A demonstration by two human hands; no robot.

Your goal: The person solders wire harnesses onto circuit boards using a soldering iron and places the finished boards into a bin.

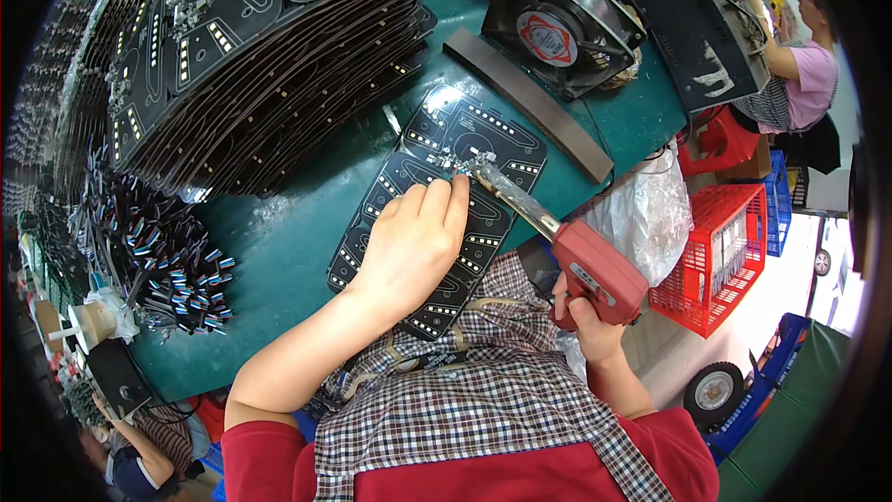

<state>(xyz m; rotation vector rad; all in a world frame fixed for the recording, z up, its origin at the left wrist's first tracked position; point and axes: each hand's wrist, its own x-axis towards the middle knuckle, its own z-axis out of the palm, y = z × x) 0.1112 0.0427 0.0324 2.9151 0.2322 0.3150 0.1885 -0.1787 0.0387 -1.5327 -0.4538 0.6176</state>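
The black circuit board point(437, 214) lies near the counter's point(279, 251) front edge, your left hand point(413, 242) pressing it, your right hand's point(585, 316) grip clamped on the red soldering gun point(595, 270), soldering seemingly underway, stacked boards point(260, 65) waiting.

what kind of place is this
Most likely an electronics assembly workshop. The right hand grips a red soldering gun whose tip meets a black circuit board on the green bench, which the left hand steadies. A tall stack of similar boards and bundled wires lie nearby.
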